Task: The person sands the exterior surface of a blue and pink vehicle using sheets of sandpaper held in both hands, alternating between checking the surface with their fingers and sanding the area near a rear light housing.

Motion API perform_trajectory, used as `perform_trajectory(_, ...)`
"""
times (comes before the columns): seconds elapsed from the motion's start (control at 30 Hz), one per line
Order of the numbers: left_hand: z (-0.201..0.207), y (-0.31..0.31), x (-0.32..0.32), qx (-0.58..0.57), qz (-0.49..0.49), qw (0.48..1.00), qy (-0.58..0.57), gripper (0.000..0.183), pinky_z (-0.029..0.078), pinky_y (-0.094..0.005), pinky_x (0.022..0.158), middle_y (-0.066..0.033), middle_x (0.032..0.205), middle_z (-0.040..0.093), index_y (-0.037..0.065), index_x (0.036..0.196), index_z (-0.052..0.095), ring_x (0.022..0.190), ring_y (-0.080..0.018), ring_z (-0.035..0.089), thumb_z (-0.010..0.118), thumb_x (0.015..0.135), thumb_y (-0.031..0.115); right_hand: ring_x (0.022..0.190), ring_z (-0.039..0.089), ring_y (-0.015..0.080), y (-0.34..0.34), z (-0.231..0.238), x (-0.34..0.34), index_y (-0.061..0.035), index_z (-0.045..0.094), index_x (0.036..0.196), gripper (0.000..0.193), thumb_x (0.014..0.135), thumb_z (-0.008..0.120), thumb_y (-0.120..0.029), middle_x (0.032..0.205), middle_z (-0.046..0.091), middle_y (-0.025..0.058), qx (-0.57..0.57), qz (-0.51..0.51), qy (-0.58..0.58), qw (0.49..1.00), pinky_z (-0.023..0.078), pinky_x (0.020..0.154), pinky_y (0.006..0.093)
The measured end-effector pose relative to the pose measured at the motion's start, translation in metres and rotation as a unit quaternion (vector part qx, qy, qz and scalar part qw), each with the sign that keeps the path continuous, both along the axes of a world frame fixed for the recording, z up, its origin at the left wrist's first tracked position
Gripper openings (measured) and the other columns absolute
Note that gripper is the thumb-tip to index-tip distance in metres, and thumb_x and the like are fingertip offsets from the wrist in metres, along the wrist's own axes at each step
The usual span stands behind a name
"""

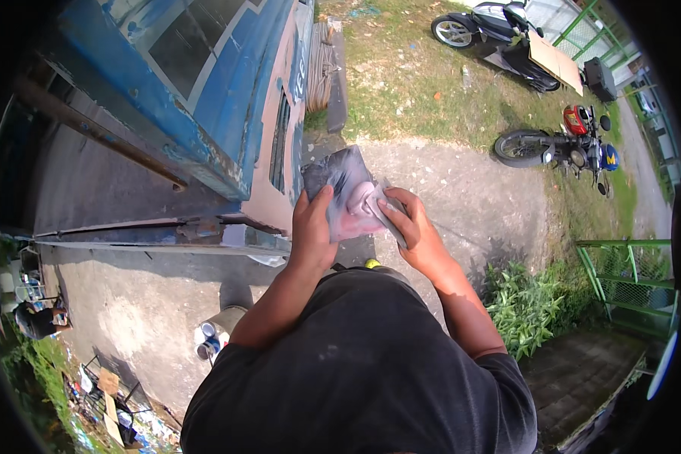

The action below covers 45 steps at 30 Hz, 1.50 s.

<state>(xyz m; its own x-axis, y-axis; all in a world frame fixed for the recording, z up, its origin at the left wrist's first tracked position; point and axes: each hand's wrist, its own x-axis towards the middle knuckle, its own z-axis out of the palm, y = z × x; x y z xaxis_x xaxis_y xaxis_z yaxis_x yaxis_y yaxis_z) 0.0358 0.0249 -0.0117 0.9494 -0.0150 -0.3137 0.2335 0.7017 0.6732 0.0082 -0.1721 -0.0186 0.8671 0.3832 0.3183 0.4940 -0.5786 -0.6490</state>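
Note:
My left hand [315, 231] grips the left edge of a dark, smeared mixing board [339, 171], thumb on top, held at chest height. On the board lies a lump of pale pink paste [361, 200] that looks like body filler, with a pinker smear below it. My right hand [424, 240] is closed round a flat grey spreader [390, 221]. Its edge meets the paste at the board's right side. The fingers of my left hand under the board are hidden.
Close on the left stands a worn blue and pink vehicle body [261, 121]. Cans [207, 340] sit on a drum behind my left elbow. Two motorbikes [518, 147] are parked at the right. A leafy bush [523, 310] grows near my right arm. Another person [38, 321] is far left.

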Motion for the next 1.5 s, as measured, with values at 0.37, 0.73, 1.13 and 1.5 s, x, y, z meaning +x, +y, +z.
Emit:
perform_trajectory(0.37, 0.011, 0.003, 0.0, 0.243, 0.044, 0.965, -0.092, 0.025, 0.046, -0.0305, 0.085, -0.0091, 0.106, 0.063, -0.003, 0.116, 0.055, 0.095, -0.0157, 0.057, 0.055, 0.1, 0.016, 0.123, 0.051, 0.0232, -0.041, 0.058, 0.024, -0.0251, 0.067, 0.122, 0.051, 0.074, 0.065, -0.008, 0.126, 0.059, -0.0012, -0.199, 0.061, -0.141, 0.968, 0.031, 0.113, 0.0553)
perform_trajectory(0.73, 0.02, -0.008, -0.008, 0.407, -0.114, 0.885, -0.195, 0.037, 0.048, -0.0412, 0.069, -0.0213, 0.078, 0.062, -0.002, 0.13, 0.049, 0.07, -0.0306, 0.063, 0.05, 0.1, 0.019, 0.113, 0.059, 0.0222, -0.017, 0.068, 0.027, -0.014, 0.072, 0.106, 0.038, 0.071, 0.064, -0.005, 0.111, 0.067, 0.0002, -0.191, 0.074, -0.169, 0.964, 0.033, 0.111, 0.0521)
perform_trajectory(1.13, 0.038, -0.011, -0.019, 0.473, 0.101, 0.838, -0.251, 0.028, 0.047, -0.041, 0.063, -0.0236, 0.077, 0.062, -0.004, 0.118, 0.052, 0.071, -0.0362, 0.065, 0.05, 0.101, 0.018, 0.117, 0.057, 0.0285, -0.013, 0.05, -0.005, -0.0088, 0.068, 0.104, 0.039, 0.067, 0.063, 0.005, 0.115, 0.064, 0.0072, -0.124, 0.157, -0.079, 0.977, 0.039, 0.107, 0.0494)
perform_trajectory(1.5, -0.027, -0.042, -0.047, 0.023, 0.066, 0.997, -0.03, 0.026, 0.048, -0.0282, 0.088, -0.0052, 0.113, 0.062, 0.002, 0.123, 0.054, 0.099, -0.0115, 0.059, 0.055, 0.099, 0.013, 0.127, 0.046, 0.0439, -0.019, 0.003, -0.042, -0.0176, 0.049, 0.134, 0.068, 0.077, 0.049, 0.019, 0.136, 0.042, 0.0234, 0.07, 0.088, -0.093, 0.989, 0.042, 0.104, 0.0516)
